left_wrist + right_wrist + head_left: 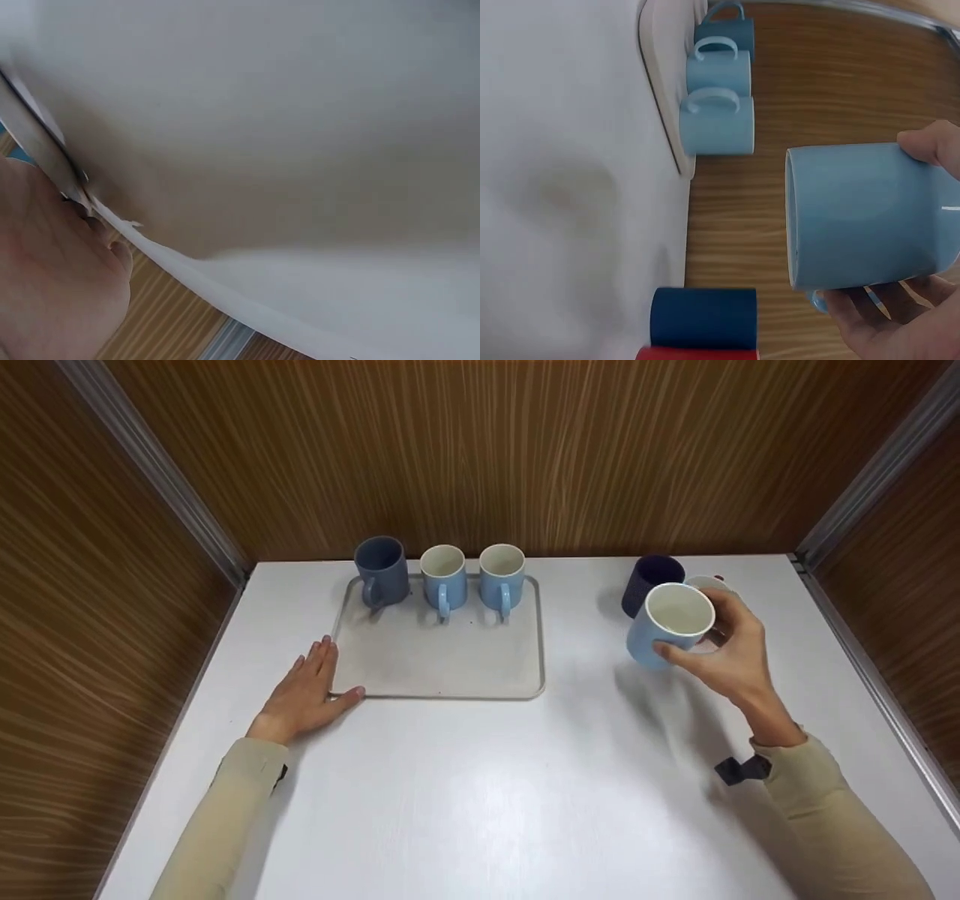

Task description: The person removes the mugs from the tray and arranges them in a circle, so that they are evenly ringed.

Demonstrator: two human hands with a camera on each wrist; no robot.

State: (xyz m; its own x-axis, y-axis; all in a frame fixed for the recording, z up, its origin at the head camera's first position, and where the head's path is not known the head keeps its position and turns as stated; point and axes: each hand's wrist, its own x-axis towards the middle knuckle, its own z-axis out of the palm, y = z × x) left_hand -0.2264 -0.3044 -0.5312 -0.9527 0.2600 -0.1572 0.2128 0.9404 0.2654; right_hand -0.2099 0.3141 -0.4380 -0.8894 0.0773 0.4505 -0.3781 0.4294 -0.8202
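My right hand [727, 660] holds a light blue mug [646, 643] with a white inside, thumb on the near side and fingers round the far side. It is raised over the table, its mouth tipped toward the head camera. In the right wrist view, part of the mug's handle shows by the fingers. My left hand [300, 697] lies with straight fingers at the front left corner of a pale tray [442, 667], thumb along its front edge. Along the tray's back stand a slate-blue mug [394, 581] and two light blue mugs, one central [450, 589], one right [504, 585], handles forward.
Behind the held mug stands a dark navy cup [637, 589]. Next to it is another cup [703, 582], white inside and mostly hidden by my right hand; a red side [697, 353] shows in the right wrist view. Wood-grain panels [480, 457] enclose the white table [450, 795].
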